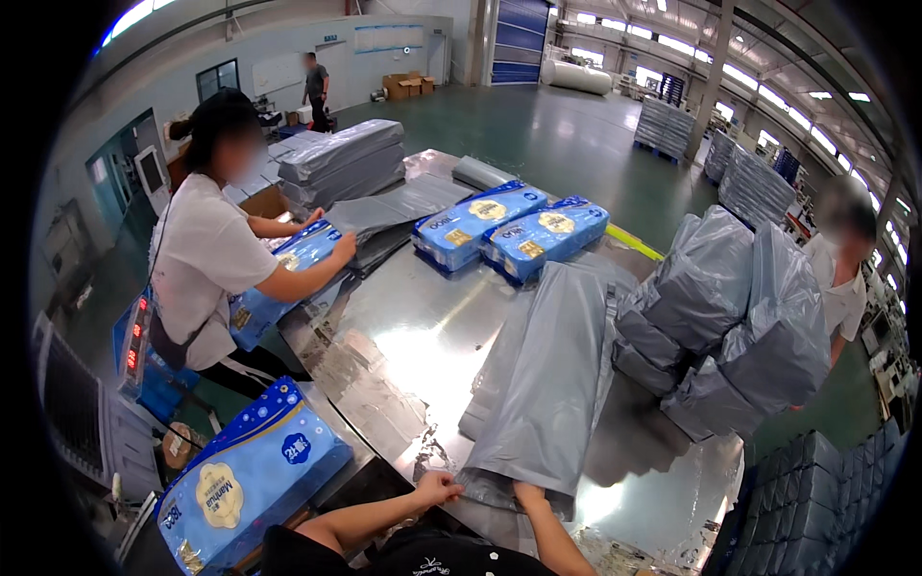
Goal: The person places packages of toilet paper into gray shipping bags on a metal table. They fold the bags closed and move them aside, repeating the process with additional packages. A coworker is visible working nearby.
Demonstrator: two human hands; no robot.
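Note:
A large grey plastic bag (543, 384) lies flat on top of a stack of similar bags, its near end toward me. My left hand (439, 488) is closed, pinching the left corner of that near edge. My right hand (528, 493) is at the same edge, farther right. Its fingers are tucked under the grey film and hidden, so their grip does not show. At lower left, a big blue tissue pack (254, 480) rests beside the table, close to my left forearm.
Two blue tissue packs (545, 235) sit on the metal table (403, 370). A co-worker (206, 240) at left handles another blue pack (312, 245). Filled grey bags (706, 298) are heaped at right, before a second person (845, 259). Grey bag stacks (346, 163) stand at far left.

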